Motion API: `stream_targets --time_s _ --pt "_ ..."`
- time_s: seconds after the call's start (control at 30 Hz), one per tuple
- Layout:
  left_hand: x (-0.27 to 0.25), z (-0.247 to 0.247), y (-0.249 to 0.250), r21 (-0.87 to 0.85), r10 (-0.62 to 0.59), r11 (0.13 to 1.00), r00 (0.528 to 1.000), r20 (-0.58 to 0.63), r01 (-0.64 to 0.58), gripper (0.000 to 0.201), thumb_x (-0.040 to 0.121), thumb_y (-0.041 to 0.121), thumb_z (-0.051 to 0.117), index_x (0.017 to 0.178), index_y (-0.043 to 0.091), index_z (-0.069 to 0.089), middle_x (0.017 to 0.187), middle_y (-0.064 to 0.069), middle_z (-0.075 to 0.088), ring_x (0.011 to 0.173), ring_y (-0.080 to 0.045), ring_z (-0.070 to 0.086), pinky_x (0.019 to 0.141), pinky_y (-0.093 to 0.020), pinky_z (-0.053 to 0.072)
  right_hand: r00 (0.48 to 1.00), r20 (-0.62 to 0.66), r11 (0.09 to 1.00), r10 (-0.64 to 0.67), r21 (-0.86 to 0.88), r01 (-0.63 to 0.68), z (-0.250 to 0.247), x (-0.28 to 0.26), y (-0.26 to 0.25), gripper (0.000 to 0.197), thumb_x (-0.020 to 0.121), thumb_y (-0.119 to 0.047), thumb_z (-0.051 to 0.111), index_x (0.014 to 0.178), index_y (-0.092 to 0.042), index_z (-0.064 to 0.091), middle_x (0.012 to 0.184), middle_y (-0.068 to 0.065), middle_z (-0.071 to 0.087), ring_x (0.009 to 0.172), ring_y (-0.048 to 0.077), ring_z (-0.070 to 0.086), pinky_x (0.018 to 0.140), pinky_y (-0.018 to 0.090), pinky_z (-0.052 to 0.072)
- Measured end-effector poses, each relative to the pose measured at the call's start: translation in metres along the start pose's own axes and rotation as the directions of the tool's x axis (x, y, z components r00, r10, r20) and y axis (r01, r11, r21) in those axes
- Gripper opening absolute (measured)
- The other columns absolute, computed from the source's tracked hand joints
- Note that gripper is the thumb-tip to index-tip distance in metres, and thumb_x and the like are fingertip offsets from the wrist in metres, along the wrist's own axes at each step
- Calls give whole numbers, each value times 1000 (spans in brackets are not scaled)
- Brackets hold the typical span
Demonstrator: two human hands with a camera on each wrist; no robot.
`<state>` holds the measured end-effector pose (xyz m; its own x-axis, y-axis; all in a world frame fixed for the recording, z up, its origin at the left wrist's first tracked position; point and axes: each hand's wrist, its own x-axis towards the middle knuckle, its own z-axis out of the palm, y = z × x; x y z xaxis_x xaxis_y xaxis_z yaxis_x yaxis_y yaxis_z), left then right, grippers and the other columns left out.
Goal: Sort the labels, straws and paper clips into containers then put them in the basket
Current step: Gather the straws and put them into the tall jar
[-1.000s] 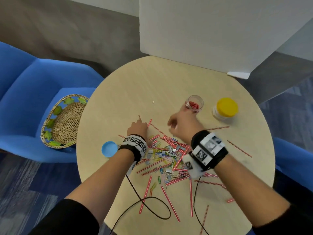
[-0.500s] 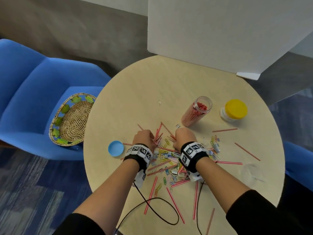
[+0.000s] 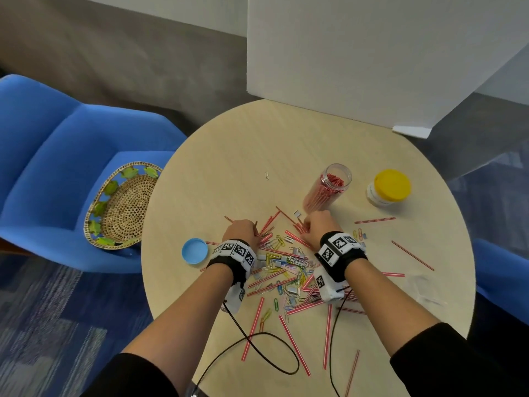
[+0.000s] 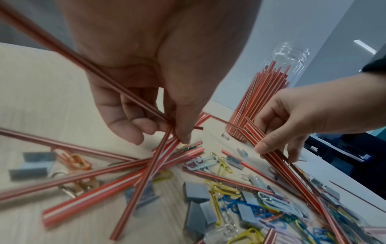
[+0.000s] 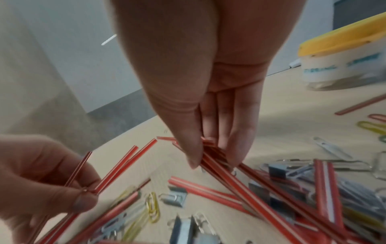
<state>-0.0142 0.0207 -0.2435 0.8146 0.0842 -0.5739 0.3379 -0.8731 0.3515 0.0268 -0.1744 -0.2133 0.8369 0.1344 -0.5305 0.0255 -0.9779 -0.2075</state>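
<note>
Straws (image 3: 294, 343), red-and-white striped, lie mixed with paper clips (image 3: 277, 257) and small grey labels (image 3: 292, 290) across the middle of the round counter (image 3: 229, 156). Head view: a second ago the right hand (image 3: 317, 224) was up at the clear jar (image 3: 326, 190); it is now down at the far edge of the pile, just in front of that jar, which stands upright part-filled with straws. The left hand (image 3: 240, 229) has stayed at the pile's left side. A yellow-lidded jar (image 3: 389, 189) stands to the right, a blue lid (image 3: 194, 250) to the left, and the woven basket (image 3: 94, 224) sits on the blue chair (image 3: 43, 167), off the counter.

Left wrist view: the left hand (image 4: 146, 99) pinches several straws between thumb and curled fingers, their ends fanned over the pile.

Right wrist view: the right hand (image 5: 208, 115) closes thumb against near-straight fingers on a small bundle of straws.

Assessment: one batch appears delivered and another is being gathered; sorting is early, with clips and labels untouched.
</note>
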Motion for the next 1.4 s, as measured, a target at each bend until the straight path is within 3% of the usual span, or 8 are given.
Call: stream_targets --time_s 0.23,0.37,0.7,0.83,0.93,1.1,1.23,1.4 --pt "-6 -5 8 -58 96 993 990 -102 -102 29 103 20 41 120 -1 51 119 -22 53 101 -38 57 87 -42 46 996 -63 923 -61 376 80 -6 -25 26 10 87 -22 73 94 -15 76 77 -1 72 69 17 67 68 30 57" --pt "-11 -2 10 -85 170 980 976 -137 -182 33 104 24 35 119 -1 50 114 -22 49 92 -39 55 83 -42 46 995 -75 873 -65 478 93 -2 -35 39 13 91 -25 69 94 -15 76 68 -1 70 49 2 60 47 13 44" --pt "-30 -8 27 -190 283 924 926 -250 -333 33 105 26 35 114 5 58 120 -14 53 106 -31 53 89 -34 45 977 -214 762 -9 631 146 -2 -49 66 14 89 -34 70 82 -26 78 74 -2 74 74 16 67 72 31 50" --pt "-48 -23 42 -605 226 702 923 -310 -375 27 107 28 30 102 15 52 100 -13 70 84 -20 61 65 -7 42 978 -206 550 38 821 152 -7 -56 72 9 93 -19 65 89 -21 73 86 3 77 86 16 73 84 30 55" --pt "-49 -32 54 -869 138 356 939 -315 -344 23 107 23 29 90 14 42 91 -12 75 95 -23 70 92 -30 48 987 -128 335 97 938 88 -7 -63 73 13 97 -6 58 105 -5 68 92 16 73 76 21 74 67 24 58" --pt "-49 -47 63 -977 159 -139 970 -182 -161 23 106 16 31 95 8 49 74 -14 70 70 -29 69 87 -42 53 994 31 203 106 978 -52 3 -65 78 16 100 1 48 106 -4 62 78 10 58 65 18 58 62 25 51" --pt "-52 -49 73 -973 170 -217 979 -112 -74 19 106 14 34 101 8 51 62 -4 52 52 -17 51 71 -36 53 971 232 200 60 950 -240 14 -67 79 28 101 0 35 111 -10 59 63 -3 38 52 8 32 44 19 29" --pt "-46 -50 83 -985 197 -168 978 -65 -31 22 104 12 33 93 17 51 59 5 29 48 -8 25 47 -20 23 944 317 321 92 888 -330 16 -67 80 8 102 -19 48 105 -11 50 59 -6 33 43 6 24 37 19 21"
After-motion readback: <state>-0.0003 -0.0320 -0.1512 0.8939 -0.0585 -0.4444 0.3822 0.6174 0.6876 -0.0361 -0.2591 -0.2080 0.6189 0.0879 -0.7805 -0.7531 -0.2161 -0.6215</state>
